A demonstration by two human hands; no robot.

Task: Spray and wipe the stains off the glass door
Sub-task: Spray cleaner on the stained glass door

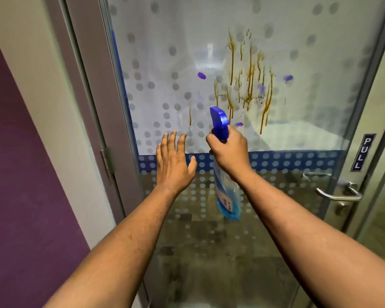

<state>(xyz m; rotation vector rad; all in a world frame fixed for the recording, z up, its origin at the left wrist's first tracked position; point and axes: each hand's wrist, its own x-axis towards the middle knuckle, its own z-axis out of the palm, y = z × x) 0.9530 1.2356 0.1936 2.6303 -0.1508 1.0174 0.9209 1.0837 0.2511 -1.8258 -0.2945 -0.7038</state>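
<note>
A frosted glass door [165, 52] with grey dots fills the view. Brown drip stains [249, 81] run down its upper middle, with purple smudges [201, 75] around them. My right hand [230, 150] is shut on the neck of a spray bottle [228, 196] with blue liquid, whose blue nozzle head [219, 118] is raised just below the stains. My left hand [173, 163] is held up with fingers spread, flat toward the glass left of the bottle, holding nothing. No cloth is in view.
A metal lever handle [338, 195] and a blue "PULL" sign [362, 152] sit at the door's right edge. The grey door frame [93, 85] with a hinge [107, 161] stands at the left, next to a purple wall [20, 174].
</note>
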